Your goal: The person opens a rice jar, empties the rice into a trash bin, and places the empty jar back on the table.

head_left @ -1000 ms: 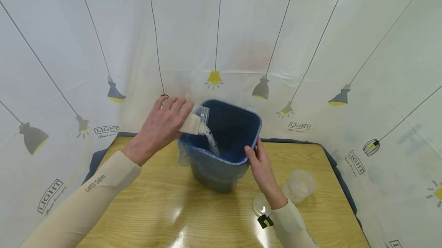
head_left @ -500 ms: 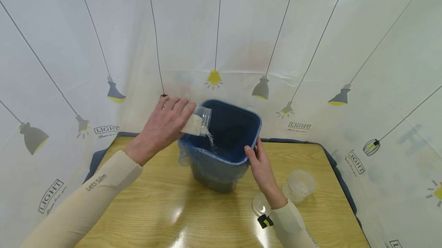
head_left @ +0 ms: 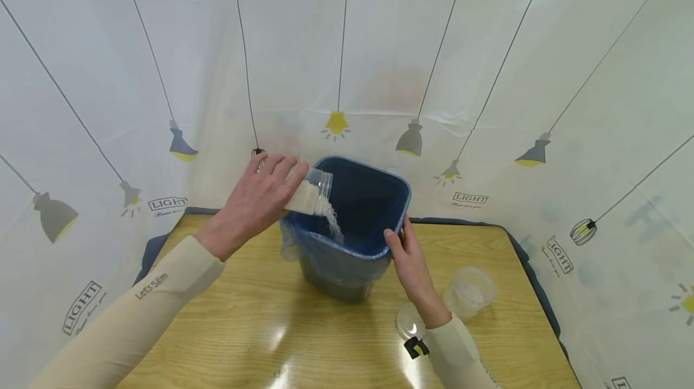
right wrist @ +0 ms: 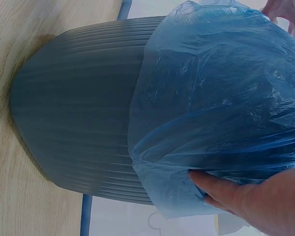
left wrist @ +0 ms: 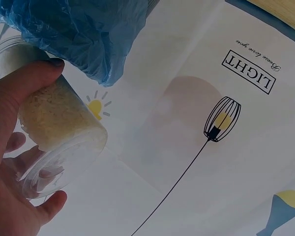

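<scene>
My left hand (head_left: 260, 187) grips a clear plastic jar (head_left: 323, 184) tilted over the near left rim of a dark trash can (head_left: 336, 289). Pale grains that look like rice (head_left: 332, 220) stream from its mouth into the can. The left wrist view shows the jar (left wrist: 64, 118) still partly full, thumb on one side and fingers round the other. A blue plastic bag (right wrist: 211, 98) lines the can and folds over its rim. My right hand (head_left: 412, 268) holds the can's right rim, thumb on top and fingers down the outside. The can's bottom inside is hidden.
A second clear jar (head_left: 470, 291) stands on the wooden table (head_left: 233, 317), right of my right wrist. Close to that wrist lies a round clear lid (head_left: 410, 321), partly covered by my sleeve. A lamp-printed white sheet (head_left: 379, 46) hangs round the table's back and sides.
The jar has shifted slightly to the right with my left hand. The grain stream thinned half a second ago and is thicker now. My right hand and the can have stayed put.
</scene>
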A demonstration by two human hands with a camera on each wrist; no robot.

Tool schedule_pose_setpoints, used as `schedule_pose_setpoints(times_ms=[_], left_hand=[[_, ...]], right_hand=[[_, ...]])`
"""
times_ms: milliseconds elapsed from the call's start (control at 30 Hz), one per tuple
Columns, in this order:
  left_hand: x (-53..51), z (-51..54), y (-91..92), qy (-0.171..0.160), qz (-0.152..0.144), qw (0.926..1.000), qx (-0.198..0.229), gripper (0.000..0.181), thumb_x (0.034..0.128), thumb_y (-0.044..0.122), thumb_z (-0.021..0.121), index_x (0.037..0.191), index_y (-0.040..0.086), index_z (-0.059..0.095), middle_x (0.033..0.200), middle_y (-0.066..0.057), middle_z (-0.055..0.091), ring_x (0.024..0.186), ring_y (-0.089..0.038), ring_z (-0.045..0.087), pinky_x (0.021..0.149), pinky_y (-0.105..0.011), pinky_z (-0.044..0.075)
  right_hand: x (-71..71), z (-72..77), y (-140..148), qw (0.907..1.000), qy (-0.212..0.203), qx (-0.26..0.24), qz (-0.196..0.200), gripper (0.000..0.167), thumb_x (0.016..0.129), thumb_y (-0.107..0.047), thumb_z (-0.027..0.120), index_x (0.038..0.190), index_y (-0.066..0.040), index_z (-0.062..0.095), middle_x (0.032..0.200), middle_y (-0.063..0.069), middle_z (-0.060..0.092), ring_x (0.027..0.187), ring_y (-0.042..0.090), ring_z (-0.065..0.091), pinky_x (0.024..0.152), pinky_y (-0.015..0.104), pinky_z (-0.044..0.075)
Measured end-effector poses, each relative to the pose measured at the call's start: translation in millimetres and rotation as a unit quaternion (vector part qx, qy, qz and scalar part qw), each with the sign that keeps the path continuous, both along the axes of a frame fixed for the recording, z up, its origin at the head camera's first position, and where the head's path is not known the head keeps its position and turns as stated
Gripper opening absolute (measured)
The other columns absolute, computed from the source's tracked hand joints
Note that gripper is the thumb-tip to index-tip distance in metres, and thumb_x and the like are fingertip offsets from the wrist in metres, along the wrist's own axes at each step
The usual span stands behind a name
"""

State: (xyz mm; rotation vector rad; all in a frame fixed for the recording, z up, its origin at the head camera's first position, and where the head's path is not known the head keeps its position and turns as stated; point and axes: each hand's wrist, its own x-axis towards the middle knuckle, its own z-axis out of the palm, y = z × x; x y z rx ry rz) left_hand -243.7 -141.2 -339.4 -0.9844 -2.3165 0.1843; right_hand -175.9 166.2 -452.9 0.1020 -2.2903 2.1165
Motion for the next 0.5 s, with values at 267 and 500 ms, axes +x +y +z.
schedule_pose_setpoints(times_ms=[267,500], left_hand=[[-0.8,0.7,0.0,0.002,0.001,1.0,-0.003,0.091,0.0645,0.028,0.1,0.137,0.003,0.051,0.13,-0.022,0.059,0.118,-0.042,0.057,0.104,-0.059,0.045],[0.1,0.1,-0.3,0.003,0.0,1.0,-0.004,0.091,0.0649,0.028,0.1,0.138,0.003,0.051,0.132,-0.023,0.059,0.12,-0.042,0.056,0.103,-0.057,0.044]], right_hand=[[0.4,0.8,-0.2,1.0,-0.002,-0.005,0.0,0.076,0.108,-0.044,0.051,0.168,-0.018,0.011,0.172,0.007,0.015,0.155,0.035,0.023,0.117,0.053,0.034],[0.4,0.8,0.0,1.0,0.0,-0.008,0.005,0.076,0.108,-0.044,0.051,0.168,-0.017,0.011,0.172,0.008,0.015,0.155,0.036,0.023,0.117,0.053,0.034]])
